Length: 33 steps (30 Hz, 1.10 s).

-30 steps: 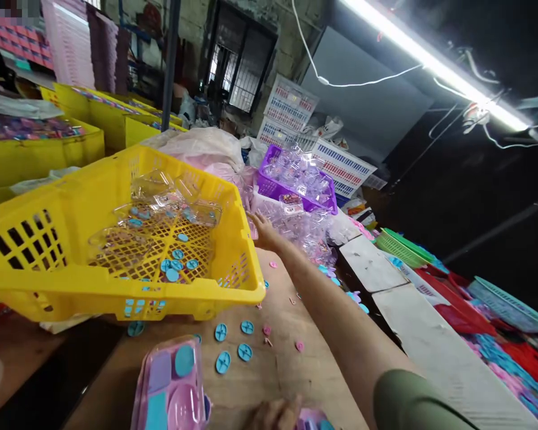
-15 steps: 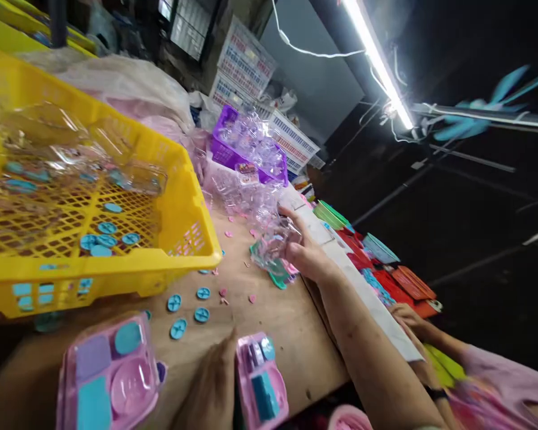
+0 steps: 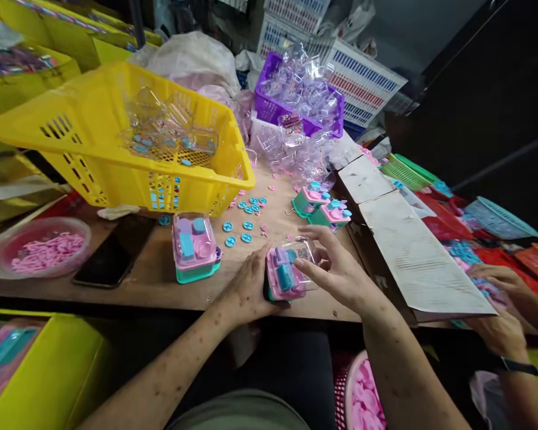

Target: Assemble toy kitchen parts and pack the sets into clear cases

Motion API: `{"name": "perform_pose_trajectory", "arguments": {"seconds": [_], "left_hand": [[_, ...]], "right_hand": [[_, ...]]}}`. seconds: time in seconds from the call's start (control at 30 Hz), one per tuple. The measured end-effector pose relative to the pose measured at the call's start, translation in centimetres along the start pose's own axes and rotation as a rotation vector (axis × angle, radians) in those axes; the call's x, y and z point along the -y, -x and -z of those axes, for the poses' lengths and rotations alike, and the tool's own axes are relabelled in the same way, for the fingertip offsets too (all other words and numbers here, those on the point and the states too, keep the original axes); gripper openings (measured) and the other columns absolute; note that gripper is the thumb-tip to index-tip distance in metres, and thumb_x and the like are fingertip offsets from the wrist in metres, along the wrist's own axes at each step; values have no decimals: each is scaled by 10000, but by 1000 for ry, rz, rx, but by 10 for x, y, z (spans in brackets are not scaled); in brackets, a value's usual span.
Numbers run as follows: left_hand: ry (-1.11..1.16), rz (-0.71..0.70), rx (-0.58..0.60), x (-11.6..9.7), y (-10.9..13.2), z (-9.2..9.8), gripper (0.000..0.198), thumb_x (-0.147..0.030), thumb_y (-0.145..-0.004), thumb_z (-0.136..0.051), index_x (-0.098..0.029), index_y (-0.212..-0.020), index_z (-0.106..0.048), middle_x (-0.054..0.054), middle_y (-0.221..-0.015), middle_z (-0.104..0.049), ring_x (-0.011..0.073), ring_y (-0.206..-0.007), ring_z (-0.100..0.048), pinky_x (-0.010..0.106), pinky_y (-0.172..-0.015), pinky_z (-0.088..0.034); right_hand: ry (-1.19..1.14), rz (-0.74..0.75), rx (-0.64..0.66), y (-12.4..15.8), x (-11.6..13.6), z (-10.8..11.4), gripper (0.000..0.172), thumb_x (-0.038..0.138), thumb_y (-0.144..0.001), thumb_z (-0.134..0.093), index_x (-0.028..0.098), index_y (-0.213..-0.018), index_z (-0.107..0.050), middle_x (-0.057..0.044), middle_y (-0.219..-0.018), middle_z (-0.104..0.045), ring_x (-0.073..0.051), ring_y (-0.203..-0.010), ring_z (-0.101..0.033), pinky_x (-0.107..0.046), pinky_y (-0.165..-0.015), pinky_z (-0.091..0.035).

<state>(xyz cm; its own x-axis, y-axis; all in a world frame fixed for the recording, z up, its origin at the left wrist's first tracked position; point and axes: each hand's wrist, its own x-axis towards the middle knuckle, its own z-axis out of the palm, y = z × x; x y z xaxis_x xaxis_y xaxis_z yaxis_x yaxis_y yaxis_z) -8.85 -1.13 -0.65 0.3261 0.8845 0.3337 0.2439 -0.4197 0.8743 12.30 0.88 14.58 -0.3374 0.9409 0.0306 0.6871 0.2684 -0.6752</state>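
My left hand (image 3: 250, 288) grips a small pink and teal toy set (image 3: 283, 278) at the front edge of the wooden table (image 3: 161, 280). My right hand (image 3: 338, 269) holds a clear plastic cover (image 3: 301, 249) over the top of that set, fingers curled around it. A finished set (image 3: 195, 248) with a clear cover stands to the left. Two uncovered sets (image 3: 321, 206) sit farther back to the right. Several blue discs (image 3: 244, 215) lie scattered between them.
A tilted yellow basket (image 3: 94, 149) holds clear covers and discs. A purple basket (image 3: 273, 104) overflows with clear covers. A phone (image 3: 114, 251) and a bowl of pink pieces (image 3: 36, 248) lie left. Another person's hands (image 3: 497, 304) work at right beside a cardboard sheet (image 3: 412, 239).
My right hand reached out to the pile of clear covers, took one and brought it back over the set in my left hand. The view tilted down toward the table.
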Motion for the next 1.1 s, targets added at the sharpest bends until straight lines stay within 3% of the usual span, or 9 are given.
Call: {"name": "perform_pose_trajectory", "arguments": {"seconds": [0.1, 0.23, 0.3, 0.4, 0.53, 0.7, 0.8, 0.93, 1.1], "left_hand": [[-4, -8, -25, 2, 0, -4, 1402, -387, -679, -1066, -254, -1755, -176, 240, -1734, -423, 480, -1648, -422, 720, -1350, -399], [-12, -70, -47, 7, 0, -8, 1375, -399, -701, -1046, -263, -1751, -168, 235, -1758, -398, 483, -1663, -398, 732, -1361, -375], [-15, -104, -49, 9, 1, -8, 1363, -403, -722, -1036, -255, -1750, -153, 240, -1766, -384, 473, -1665, -399, 723, -1361, -380], [-10, -107, -49, 11, 2, -8, 1370, -414, -719, -1035, -254, -1752, -150, 244, -1752, -400, 482, -1648, -420, 726, -1339, -407], [-31, -113, -51, 12, 1, -13, 1339, -411, -725, -1019, -250, -1745, -165, 251, -1733, -421, 492, -1627, -440, 738, -1320, -416], [-59, -134, -67, 14, -1, -17, 1366, -411, -703, -1033, -245, -1730, -148, 256, -1720, -431, 483, -1617, -456, 718, -1318, -424], [-58, -150, -83, 10, 0, -16, 1277, -431, -751, -1005, -257, -1707, -177, 242, -1697, -462, 471, -1609, -476, 703, -1310, -440], [-14, -150, -104, 4, 0, -15, 1139, -418, -817, -949, -267, -1682, -223, 217, -1676, -496, 439, -1604, -495, 674, -1308, -447], [13, -93, -77, 0, -1, -14, 1095, -404, -779, -957, -245, -1645, -306, 219, -1635, -536, 444, -1570, -525, 667, -1313, -435]], "right_hand": [[56, 28, -74, 3, 3, -8, 574, 643, -1022, -725, 246, -1434, -674, -16, -907, -691, -209, -720, -644, -370, -685, -579], [232, 240, -194, 2, 8, -27, 382, 509, -1048, -677, 243, -1316, -735, -118, -1318, -761, -329, -1195, -734, -519, -1047, -609], [237, 284, -215, 0, 7, -36, 325, 456, -1068, -636, 240, -1293, -729, -121, -1361, -770, -334, -1289, -727, -526, -1101, -599], [225, 279, -232, -1, 8, -43, 314, 420, -1120, -571, 242, -1339, -709, -101, -1285, -807, -291, -1170, -787, -477, -1018, -646], [395, 386, -258, -1, 21, -42, 287, 382, -1130, -577, 203, -1271, -752, -128, -1233, -793, -295, -1161, -781, -473, -1019, -659], [524, 490, -225, -5, 35, -40, 261, 262, -1086, -589, 201, -1291, -739, -138, -1248, -776, -306, -1156, -768, -514, -1015, -667], [541, 522, -200, -7, 38, -38, 302, 192, -1033, -599, 205, -1304, -731, -123, -1225, -779, -294, -1113, -770, -503, -990, -674], [551, 510, -170, -8, 44, -37, 311, 186, -1009, -608, 198, -1295, -731, -128, -1212, -780, -304, -1118, -768, -522, -1003, -670], [540, 402, -108, -9, 48, -36, 319, 225, -990, -619, 246, -1284, -738, -121, -1226, -783, -330, -1163, -761, -558, -1037, -659]]}}
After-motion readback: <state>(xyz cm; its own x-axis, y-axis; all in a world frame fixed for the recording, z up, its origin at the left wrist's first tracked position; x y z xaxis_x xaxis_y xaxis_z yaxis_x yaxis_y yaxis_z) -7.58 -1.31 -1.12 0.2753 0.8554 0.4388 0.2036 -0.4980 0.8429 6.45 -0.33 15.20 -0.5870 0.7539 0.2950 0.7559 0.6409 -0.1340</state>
